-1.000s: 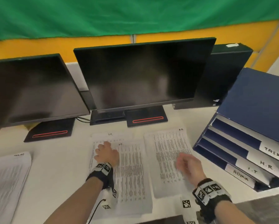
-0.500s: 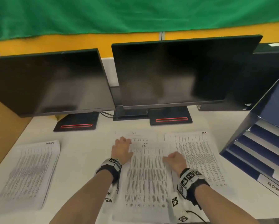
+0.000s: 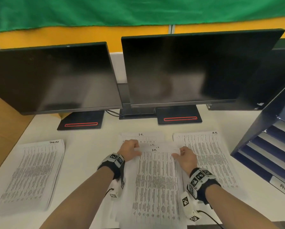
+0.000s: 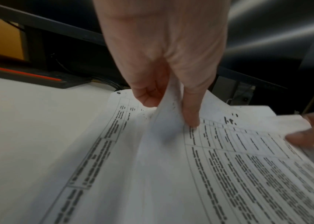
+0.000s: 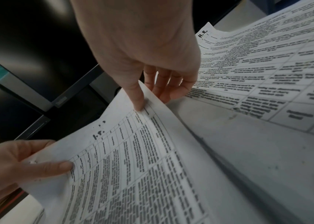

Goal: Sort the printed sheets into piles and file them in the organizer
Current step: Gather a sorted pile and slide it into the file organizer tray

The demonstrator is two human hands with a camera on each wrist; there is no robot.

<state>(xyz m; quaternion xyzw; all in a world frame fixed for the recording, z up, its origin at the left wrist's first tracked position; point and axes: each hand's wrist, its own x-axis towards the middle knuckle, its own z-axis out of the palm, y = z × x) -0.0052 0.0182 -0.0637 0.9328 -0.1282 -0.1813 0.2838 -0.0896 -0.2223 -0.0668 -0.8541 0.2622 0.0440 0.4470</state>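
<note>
Several printed sheets marked I.T. (image 3: 156, 179) lie in the middle of the white desk. My left hand (image 3: 130, 150) pinches their upper left corner, thumb on top and fingers beneath (image 4: 164, 106). My right hand (image 3: 184, 157) pinches the upper right corner the same way (image 5: 143, 97), and that edge is lifted off the desk. One more I.T. sheet (image 3: 138, 138) lies flat underneath, further back. An H.R. pile (image 3: 206, 156) lies to the right, and a third pile (image 3: 32, 172) to the left. The blue organizer (image 3: 269, 146) stands at the right edge, its lowest slot labelled ADMIN.
Two dark monitors (image 3: 188, 68) (image 3: 52, 78) stand behind the papers on black bases with red strips. A cardboard surface (image 3: 4, 128) borders the desk on the left. Bare desk (image 3: 92, 154) lies between the left pile and the I.T. sheets.
My right hand has come left from the H.R. pile to the I.T. sheets and taken their right corner. The left hand went from lying on them to pinching their left corner. The view turned left.
</note>
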